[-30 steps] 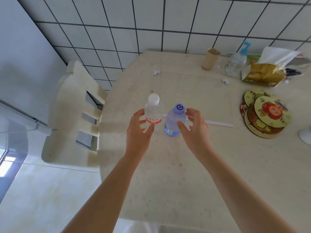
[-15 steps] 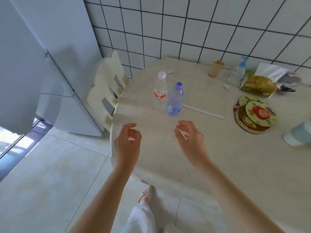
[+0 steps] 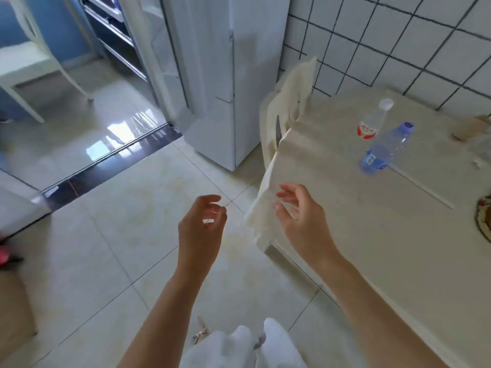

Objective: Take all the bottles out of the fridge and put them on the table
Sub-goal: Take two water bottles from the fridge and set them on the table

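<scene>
Left hand (image 3: 202, 224): empty, fingers loosely curled and apart, held over the floor at about 6 o'clock of the view.
Right hand (image 3: 300, 213): empty, fingers spread and slightly curled, gripping nothing, over the near corner of the table (image 3: 358, 248).
Red-label bottle (image 3: 372, 120): stands on the table at about 2 o'clock from the hands; long axis upright, white cap uppermost, leaning in the wide-angle view.
Blue-label bottle (image 3: 382, 150): just beside the red-label bottle, nearer the hands; long axis upright, blue cap on top.
Fridge (image 3: 212, 75): at 12 o'clock, door swung open; shelves show at about 11 o'clock, their contents too blurred to tell.
Chair (image 3: 289, 102): between fridge and table, at 1 o'clock.
Risk 1: the chair narrows the path between fridge and table, so an arm carrying a bottle could catch its back.
Risk 2: both bottles are tall and narrow; setting another close beside them could topple one.
</scene>
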The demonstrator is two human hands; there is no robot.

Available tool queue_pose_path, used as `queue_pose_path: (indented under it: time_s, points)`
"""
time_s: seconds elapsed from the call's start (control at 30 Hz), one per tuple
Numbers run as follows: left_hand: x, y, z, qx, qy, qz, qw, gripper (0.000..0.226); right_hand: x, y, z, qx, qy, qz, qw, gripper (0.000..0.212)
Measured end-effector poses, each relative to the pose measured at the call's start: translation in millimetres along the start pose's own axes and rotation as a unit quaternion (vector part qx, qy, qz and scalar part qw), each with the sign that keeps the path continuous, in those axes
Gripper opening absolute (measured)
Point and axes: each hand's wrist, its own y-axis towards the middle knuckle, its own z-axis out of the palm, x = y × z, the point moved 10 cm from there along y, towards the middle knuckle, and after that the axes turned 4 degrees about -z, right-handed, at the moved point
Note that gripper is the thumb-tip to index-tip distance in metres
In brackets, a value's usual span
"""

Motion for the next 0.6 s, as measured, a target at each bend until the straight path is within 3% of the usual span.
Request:
queue_pose_path:
  time_s: [0.27,0.6]
  points:
    - [76,5,-152,-0.065,0.036,-0.035,0.997,0.018,62,-15,149,0.096,0.011,-0.003,0.995,0.03]
    - [165,52,-318,-0.105,0.054,-0.098,0.988,0.018,127,-22,323,0.138,0.024,0.001,0.99,0.027]
